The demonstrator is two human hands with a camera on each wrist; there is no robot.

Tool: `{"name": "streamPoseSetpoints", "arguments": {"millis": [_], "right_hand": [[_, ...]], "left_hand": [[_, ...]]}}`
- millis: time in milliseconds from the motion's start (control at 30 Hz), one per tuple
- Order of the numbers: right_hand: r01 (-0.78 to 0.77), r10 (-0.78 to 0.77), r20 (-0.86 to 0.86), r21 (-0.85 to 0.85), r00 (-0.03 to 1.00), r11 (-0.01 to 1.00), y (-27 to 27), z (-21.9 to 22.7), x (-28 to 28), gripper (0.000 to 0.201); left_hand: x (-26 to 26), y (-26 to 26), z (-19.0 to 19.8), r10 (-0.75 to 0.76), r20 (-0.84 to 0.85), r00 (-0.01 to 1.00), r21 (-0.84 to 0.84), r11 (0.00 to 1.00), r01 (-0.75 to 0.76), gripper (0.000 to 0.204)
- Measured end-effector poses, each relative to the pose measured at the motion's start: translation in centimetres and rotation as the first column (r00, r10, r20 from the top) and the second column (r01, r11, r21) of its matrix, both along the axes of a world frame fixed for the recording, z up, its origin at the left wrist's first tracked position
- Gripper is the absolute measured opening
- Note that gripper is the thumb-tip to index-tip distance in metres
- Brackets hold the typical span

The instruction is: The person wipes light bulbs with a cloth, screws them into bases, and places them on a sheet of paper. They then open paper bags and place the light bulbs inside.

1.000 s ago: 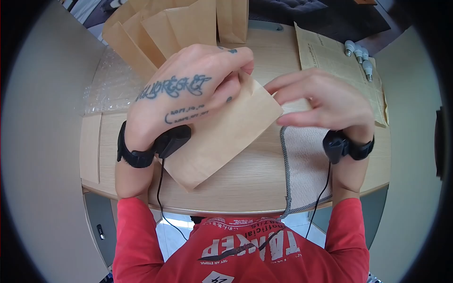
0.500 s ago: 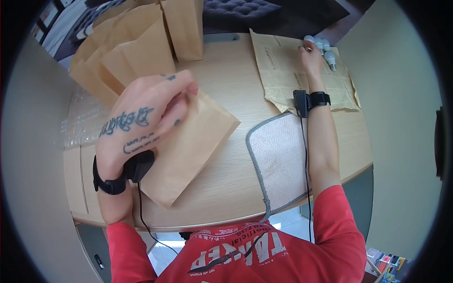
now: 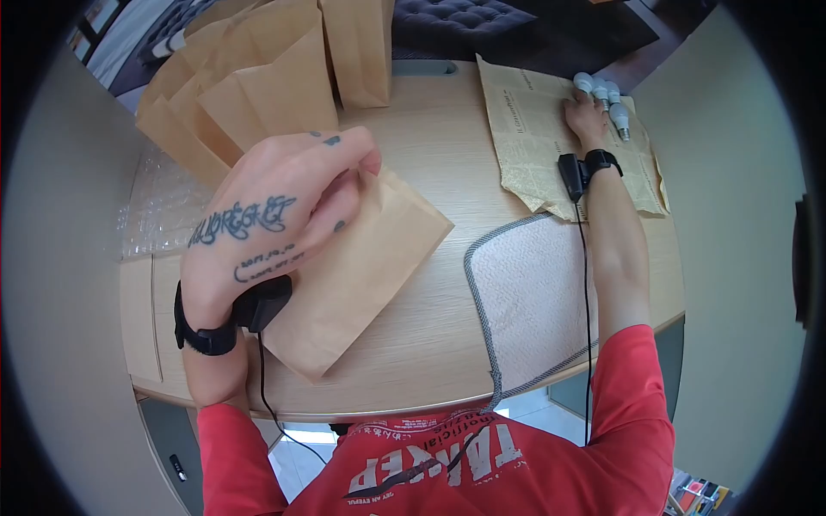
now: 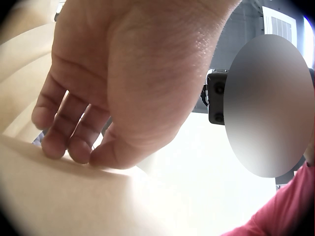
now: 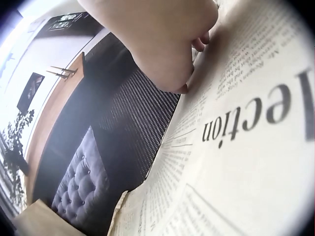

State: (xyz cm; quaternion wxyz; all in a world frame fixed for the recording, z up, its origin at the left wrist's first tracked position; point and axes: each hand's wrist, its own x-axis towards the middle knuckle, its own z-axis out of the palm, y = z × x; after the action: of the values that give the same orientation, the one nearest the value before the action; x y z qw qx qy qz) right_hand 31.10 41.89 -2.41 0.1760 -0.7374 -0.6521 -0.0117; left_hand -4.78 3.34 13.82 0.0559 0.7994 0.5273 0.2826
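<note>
A brown paper bag (image 3: 370, 258) lies slanted on the table, its upper edge pinched between the thumb and fingers of the left hand (image 3: 284, 206). In the left wrist view, that hand's fingertips (image 4: 81, 150) meet along the pale paper (image 4: 64, 196). Several white bulbs (image 3: 619, 120) lie at the far right on a printed paper sheet (image 3: 525, 120). The right hand (image 3: 588, 120) is among them, its fingers at the nearer bulbs. In the right wrist view that hand (image 5: 167, 49) hovers low over the print (image 5: 246, 123); its fingertips are mostly hidden, and no bulb shows.
Upright brown paper bags (image 3: 275, 95) stand at the back left, beside clear bubble wrap (image 3: 159, 206). A white cloth with a dark border (image 3: 533, 301) lies at the front right. Cables run down from both wrist cameras. A tufted dark seat (image 3: 460, 21) is beyond the table.
The right hand has left the bag's edge and moved forward and right to the bulbs. The left hand has kept its pinch on the bag while the head view shifted.
</note>
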Motion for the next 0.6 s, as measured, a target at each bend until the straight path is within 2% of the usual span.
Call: {"name": "streamPoseSetpoints", "arguments": {"millis": [67,200,300,400,500,600], "right_hand": [[0.001,0.001,0.036,-0.033,0.999,0.999,0.6,0.1,0.3,0.056],[-0.102,0.114,0.135,-0.089,0.984,0.991,3.1,-0.6,1.9,0.056],[-0.112,0.125,0.177,-0.080,0.976,0.990,3.7,-0.5,2.2,0.054],[-0.178,0.181,0.150,-0.033,0.972,0.983,4.3,-1.1,3.2,0.048],[-0.202,0.182,0.142,0.139,0.973,0.969,0.9,0.4,2.4,0.038],[-0.200,0.206,0.007,0.273,0.979,0.941,-0.5,1.4,1.9,0.031]], "left_hand": [[0.0,0.0,-0.1,0.000,0.003,1.000,0.005,1.000,0.000,0.010],[0.0,0.2,-0.2,-0.012,0.016,1.000,0.013,1.000,0.012,0.011],[0.0,0.2,-0.2,-0.020,0.007,1.000,0.020,1.000,0.020,0.011],[0.0,0.1,-0.2,-0.029,0.006,1.000,0.022,0.999,0.029,0.011],[0.2,0.0,0.0,-0.041,0.016,0.999,0.042,0.998,0.040,0.011],[0.4,-0.2,0.3,-0.048,0.033,0.998,0.062,0.997,0.046,0.011]]}}
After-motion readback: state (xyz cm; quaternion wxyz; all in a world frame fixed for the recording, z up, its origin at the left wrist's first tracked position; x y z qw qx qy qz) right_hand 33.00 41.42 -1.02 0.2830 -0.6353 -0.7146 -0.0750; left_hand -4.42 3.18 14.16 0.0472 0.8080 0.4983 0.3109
